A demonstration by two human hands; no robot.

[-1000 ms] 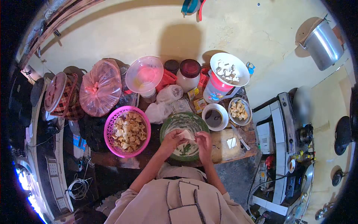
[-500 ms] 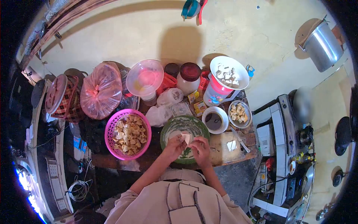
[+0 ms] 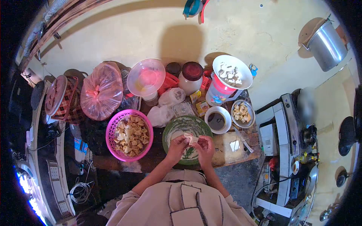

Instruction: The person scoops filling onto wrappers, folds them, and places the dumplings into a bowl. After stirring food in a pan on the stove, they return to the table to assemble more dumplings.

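Note:
Both hands pinch a small pale dough wrapper (image 3: 191, 138) above a green bowl (image 3: 169, 130) whose inside is smeared with white flour or batter. My left hand (image 3: 176, 147) grips its left side, and my right hand (image 3: 204, 147) its right side. The wrapper looks bent between the fingertips; any filling is hidden. To the left stands a pink basket (image 3: 109, 145) heaped with folded dough pieces (image 3: 131, 136). Right of the bowl are a white bowl of dark liquid (image 3: 217, 121) and a metal bowl of pale chunks (image 3: 241, 113).
A knife (image 3: 247, 145) and a small white square (image 3: 234, 145) lie on the wooden table (image 3: 222, 160) at right. Behind are a white bowl (image 3: 247, 81) of white pieces on a jug, a red-lidded jar (image 3: 192, 71), a clear plastic bowl (image 3: 137, 71) and a pink plastic bag (image 3: 102, 92).
The wrapper was upright and flat-looking; it is now bent between both hands. My right hand has turned, its fingers closing on the wrapper's right side. Surrounding things stay put.

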